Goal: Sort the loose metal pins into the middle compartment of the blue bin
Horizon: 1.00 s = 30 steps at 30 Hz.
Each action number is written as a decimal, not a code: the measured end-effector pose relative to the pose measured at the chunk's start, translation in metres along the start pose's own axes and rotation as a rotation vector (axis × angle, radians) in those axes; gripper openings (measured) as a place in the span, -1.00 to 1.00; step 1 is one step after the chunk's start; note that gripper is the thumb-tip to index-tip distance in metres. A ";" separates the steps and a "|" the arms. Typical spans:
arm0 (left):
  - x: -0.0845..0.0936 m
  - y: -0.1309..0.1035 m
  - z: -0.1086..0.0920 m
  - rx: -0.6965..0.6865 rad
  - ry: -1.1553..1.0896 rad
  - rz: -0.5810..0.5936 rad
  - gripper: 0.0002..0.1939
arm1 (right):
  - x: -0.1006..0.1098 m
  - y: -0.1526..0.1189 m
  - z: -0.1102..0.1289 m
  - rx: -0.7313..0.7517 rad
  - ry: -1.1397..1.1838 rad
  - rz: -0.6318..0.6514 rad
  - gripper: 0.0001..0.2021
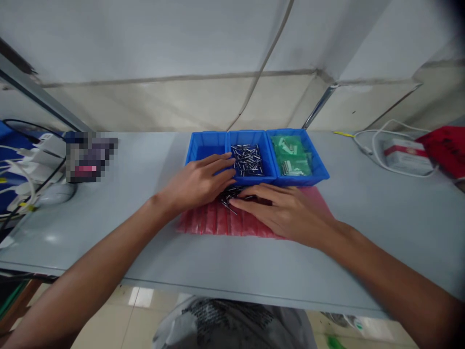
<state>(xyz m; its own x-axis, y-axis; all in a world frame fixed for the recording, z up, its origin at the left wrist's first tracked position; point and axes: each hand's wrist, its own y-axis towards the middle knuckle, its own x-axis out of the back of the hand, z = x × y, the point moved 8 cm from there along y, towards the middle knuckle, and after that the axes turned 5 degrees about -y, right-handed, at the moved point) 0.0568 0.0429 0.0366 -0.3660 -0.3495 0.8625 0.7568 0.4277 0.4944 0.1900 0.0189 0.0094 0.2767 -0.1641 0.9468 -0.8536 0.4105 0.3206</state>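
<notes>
A pile of thin dark metal pins [228, 195], perhaps rivets or screws, lies on a pink ribbed plastic sheet [218, 220] in front of the blue bins. My left hand [203, 182] reaches over the pile's left side, fingers stretched out and slightly apart, in front of the left bin [209, 138]. From the right, my right hand [286, 208] touches the pile, its thumb and fingers extended and apart around some pins. Similar loose metal pins [249, 160] fill part of the middle bin [271, 169]. My hands partly cover the pile.
The right bin [319, 167] holds green plastic bags [294, 155] with pale pieces inside. White plugs and cables [39, 155] crowd the table's left end. A white and red box [409, 155], a white cable and a red bag [445, 150] lie at the right. A wall stands behind.
</notes>
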 end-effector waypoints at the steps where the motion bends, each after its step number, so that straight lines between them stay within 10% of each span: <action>1: 0.000 0.000 0.000 0.000 0.003 0.001 -0.78 | -0.004 0.000 0.001 0.009 -0.007 0.019 -0.53; 22: 0.002 0.001 -0.010 -0.065 0.142 0.006 -0.81 | 0.020 0.001 -0.011 -0.243 0.150 -0.238 -0.78; 30: 0.031 0.005 -0.034 -0.028 0.193 -0.237 -0.87 | 0.034 -0.003 -0.019 -0.306 0.266 -0.425 -0.86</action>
<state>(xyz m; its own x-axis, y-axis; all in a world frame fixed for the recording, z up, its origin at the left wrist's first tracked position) 0.0672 0.0061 0.0621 -0.4263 -0.5901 0.6856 0.6784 0.2927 0.6738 0.2100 0.0287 0.0412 0.7022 -0.1561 0.6947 -0.4882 0.6047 0.6293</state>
